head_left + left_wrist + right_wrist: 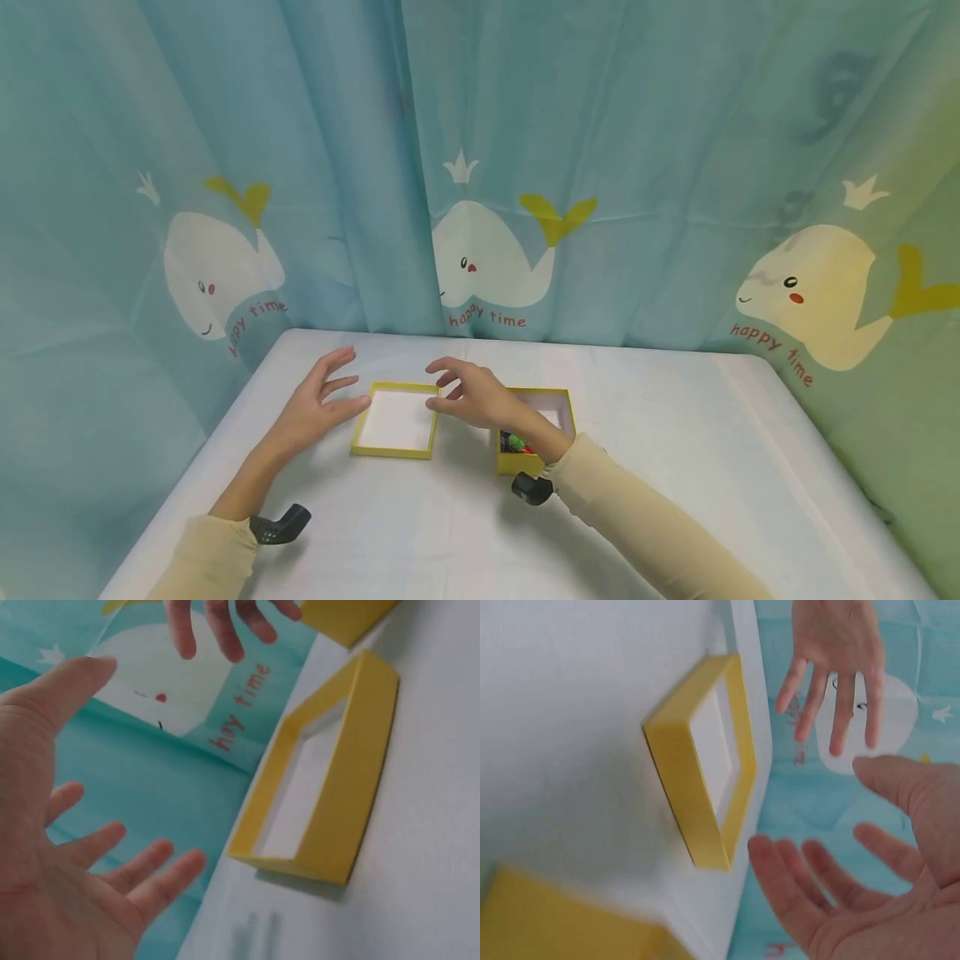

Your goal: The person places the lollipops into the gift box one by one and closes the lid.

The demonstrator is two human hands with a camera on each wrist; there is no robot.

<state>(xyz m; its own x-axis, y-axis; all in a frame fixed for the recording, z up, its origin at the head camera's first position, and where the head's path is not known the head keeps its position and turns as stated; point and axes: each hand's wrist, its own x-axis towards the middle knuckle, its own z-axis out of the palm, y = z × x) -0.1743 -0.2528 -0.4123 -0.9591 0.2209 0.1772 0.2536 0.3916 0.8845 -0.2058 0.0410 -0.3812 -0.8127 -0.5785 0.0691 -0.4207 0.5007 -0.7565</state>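
Observation:
A shallow yellow box lid (392, 454) with a white inside lies hollow side up on the table. My left hand (318, 404) hovers just left of it, fingers spread and holding nothing. On the lid's other side my right hand (477, 395) is raised, fingers loosely bent, with nothing between them. Beneath my right forearm stands a deeper yellow box (514, 463), partly hidden. Small green and red things (519, 444) lie inside it; their kind cannot be made out. In the left wrist view the lid (352, 780) sits apart from the left hand (82, 892).
A white cloth (675, 467) covers the table. Behind it hangs a blue-green curtain (645, 125) printed with whales. Each wrist carries a black camera, the left camera (281, 526) and the right camera (532, 488).

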